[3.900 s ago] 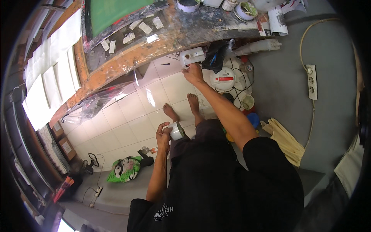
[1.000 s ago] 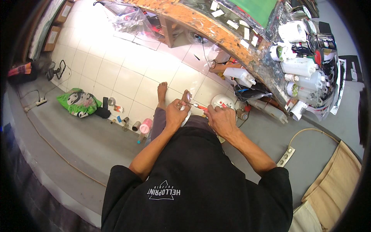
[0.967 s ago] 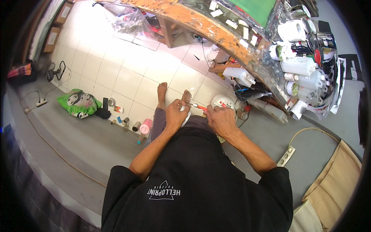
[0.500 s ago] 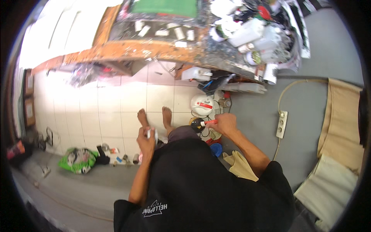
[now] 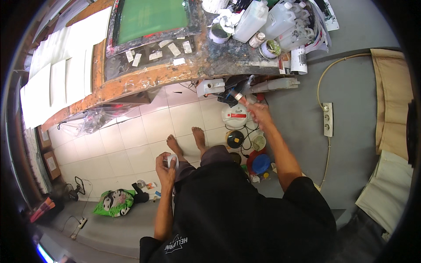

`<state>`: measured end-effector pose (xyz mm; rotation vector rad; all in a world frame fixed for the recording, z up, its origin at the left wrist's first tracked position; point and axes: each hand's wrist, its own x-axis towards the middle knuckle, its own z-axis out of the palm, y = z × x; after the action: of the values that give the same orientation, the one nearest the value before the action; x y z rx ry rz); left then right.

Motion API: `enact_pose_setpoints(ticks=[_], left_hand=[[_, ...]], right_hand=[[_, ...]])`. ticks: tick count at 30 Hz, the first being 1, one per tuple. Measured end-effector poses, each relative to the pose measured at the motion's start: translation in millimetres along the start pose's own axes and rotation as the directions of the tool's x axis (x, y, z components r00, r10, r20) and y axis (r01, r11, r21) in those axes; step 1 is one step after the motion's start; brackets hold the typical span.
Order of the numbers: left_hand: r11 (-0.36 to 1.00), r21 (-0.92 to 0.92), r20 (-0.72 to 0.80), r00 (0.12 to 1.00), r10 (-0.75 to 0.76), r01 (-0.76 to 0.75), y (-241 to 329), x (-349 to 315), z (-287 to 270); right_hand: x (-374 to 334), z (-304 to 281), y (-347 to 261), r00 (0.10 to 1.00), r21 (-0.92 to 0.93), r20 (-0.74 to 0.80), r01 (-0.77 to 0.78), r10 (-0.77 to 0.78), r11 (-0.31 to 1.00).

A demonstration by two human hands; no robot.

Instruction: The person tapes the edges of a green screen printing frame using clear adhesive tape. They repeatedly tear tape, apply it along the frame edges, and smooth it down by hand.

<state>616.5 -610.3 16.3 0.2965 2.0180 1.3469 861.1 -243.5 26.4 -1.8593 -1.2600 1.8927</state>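
Head view, left hand [image 5: 165, 170]: is grasping the white cup [image 5: 172, 161], partly hiding it.
White cup: is showing a smooth wall near the left leg [image 5: 184, 170].
Lettering [image 5: 176, 244]: is appearing upside down, white on the black shirt [image 5: 237, 210].
Brush [image 5: 239, 98]: red-handled, pale-collared, is pointing obliquely, just right of a white jug [image 5: 210, 87].
Right hand [image 5: 262, 115]: is clasping the brush by its red end.

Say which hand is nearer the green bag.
Left. In the picture, the left hand, holding a white container, is above and right of the green bag; the right hand, gripping a brush, is farther up and right.
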Motion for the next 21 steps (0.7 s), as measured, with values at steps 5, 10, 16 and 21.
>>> enact_pose_setpoints(ticks=[5, 10, 16, 21], left_hand=[[0.985, 0.168, -0.048, 0.998, 0.043, -0.034, 17.6, -1.8, 3.8], [0.966, 0.219, -0.031, 0.989, 0.147, -0.137, 32.4, -5.0, 6.5], [0.995, 0.083, -0.054, 0.997, 0.057, -0.052, 84.9, 0.0, 22.8], [0.772, -0.583, 0.099, 0.965, -0.242, 0.253, 116.6, 19.7, 39.9]], right_hand=[[42.4, 60.7, 71.2, 0.964, 0.327, 0.256, -0.156, 0.072, 0.932], [113.9, 138.4, 63.8, 0.962, 0.644, 0.234, -0.262, 0.141, 0.718], [148.5, 144.3, 73.2, 0.969, 0.773, 0.246, -0.199, 0.004, 0.602], [39.7, 144.9, 94.7, 0.964, 0.097, -0.189, 0.206, -0.185, 0.974]])
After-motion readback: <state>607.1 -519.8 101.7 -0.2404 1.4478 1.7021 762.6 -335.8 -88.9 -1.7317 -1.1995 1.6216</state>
